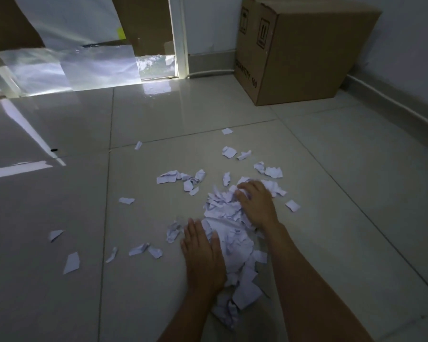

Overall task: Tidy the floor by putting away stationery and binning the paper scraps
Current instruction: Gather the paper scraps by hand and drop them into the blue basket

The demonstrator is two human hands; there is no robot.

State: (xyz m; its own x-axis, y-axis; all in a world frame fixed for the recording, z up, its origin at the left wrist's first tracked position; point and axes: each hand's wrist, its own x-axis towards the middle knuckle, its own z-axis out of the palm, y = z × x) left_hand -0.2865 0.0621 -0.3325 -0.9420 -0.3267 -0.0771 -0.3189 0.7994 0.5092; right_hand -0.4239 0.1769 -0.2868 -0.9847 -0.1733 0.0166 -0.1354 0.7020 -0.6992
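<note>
Your two bare arms come in from the bottom of the frame, low and a bit right of the middle. Between them lies the pile of paper scraps [232, 233], white and crumpled, on the pale tiled floor [59, 206]. The pile runs from near the bottom edge up to the middle of the frame.

Your left hand [203, 253] lies flat with its fingers straight. It rests on the floor, pressed against the left side of the pile, and it holds nothing.

Your right hand [256, 206] is a little farther up, at the top right of the pile. Its fingers bend down onto the scraps there. The fingers are blurred, so you cannot tell if they pinch any paper or only press on it.

Loose scraps [71, 262] lie apart from the pile. Some are to the left of your left hand, and more are spread above and to the right of your right hand.

Farther up on the left, a small black thing [54, 150] sits alone on the floor. It is too small to name.

In the upper right stands a big brown cardboard box [294, 53], close to the wall [410, 33]. It has "QUANTITY 100" printed on its side.

In the upper left, shiny plastic sheets [67, 65] hang down to the floor, with light coming through them.
</note>
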